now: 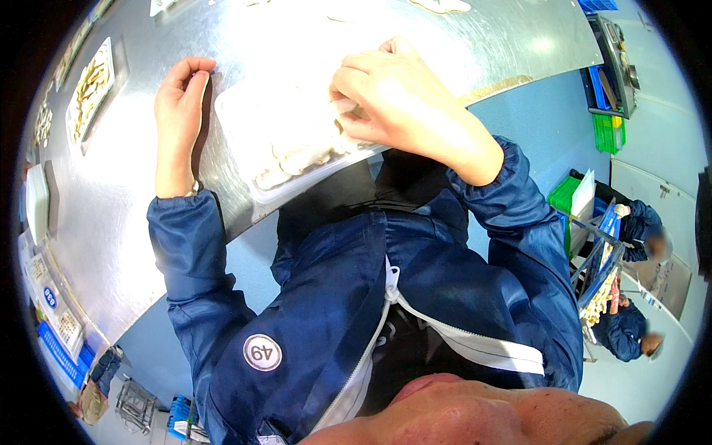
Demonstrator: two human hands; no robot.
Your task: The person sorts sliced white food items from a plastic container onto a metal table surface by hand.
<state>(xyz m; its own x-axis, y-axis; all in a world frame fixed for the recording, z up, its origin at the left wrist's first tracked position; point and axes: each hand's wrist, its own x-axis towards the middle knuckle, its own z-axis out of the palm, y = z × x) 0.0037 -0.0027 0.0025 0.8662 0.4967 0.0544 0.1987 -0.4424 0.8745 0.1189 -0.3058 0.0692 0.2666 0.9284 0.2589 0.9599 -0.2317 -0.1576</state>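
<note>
In front of me, at the near edge of a metal table (256, 33), lies a white plastic tray (236, 137). Pale, lumpy food pieces (297, 159) line its near side; glare washes out much of the rest. My right hand (397, 96) bends over the tray's right part, fingers closed around a pale piece (343, 106) that is mostly hidden. To the left of the tray, my left hand (178, 104) stands on its edge at the tabletop. Its fingers are curled in, the thumb close to the index finger, with nothing visible between them.
Another white tray (92, 89) with yellowish strips sits farther left. Loose pale pieces (441, 5) lie at the far side. The table's edge (512, 80) runs off to the right. Beyond it are green crates (608, 133), a cart (597, 259) and two people (630, 326) in dark blue.
</note>
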